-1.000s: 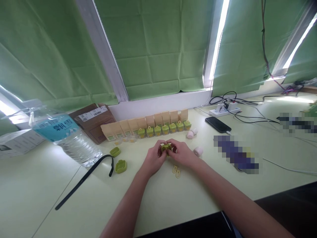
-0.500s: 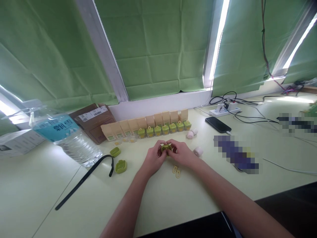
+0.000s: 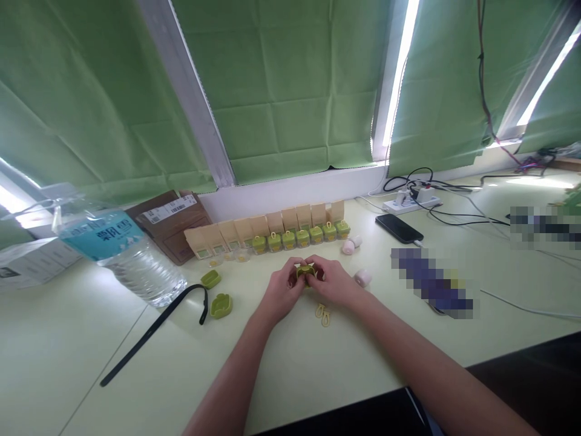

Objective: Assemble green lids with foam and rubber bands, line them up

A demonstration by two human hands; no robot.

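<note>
Between both hands is a small green case [image 3: 305,272], partly covered by my fingers. My left hand [image 3: 285,288] grips its left side, and my right hand [image 3: 334,281] grips its right side, the thumbs close together in front. Just below the hands, pale yellow loop clips [image 3: 322,315] lie on the table. To the left sit two hollow green shells, a smaller one [image 3: 211,279] and a larger one [image 3: 221,306]. A pale pink rounded piece [image 3: 362,278] rests beside my right hand, with more pinkish pieces [image 3: 348,246] behind it.
Several green cases in clear packs with tan cards [image 3: 289,240] line the back. At left stand a large water bottle [image 3: 149,266], a cardboard box [image 3: 175,227] and a black strap [image 3: 154,336]. A phone [image 3: 399,228] and a power strip [image 3: 411,204] with cables lie right.
Almost nothing differs. Both hands keep their hold on the green case, which seems tilted very slightly; the whole view has shifted a little.
</note>
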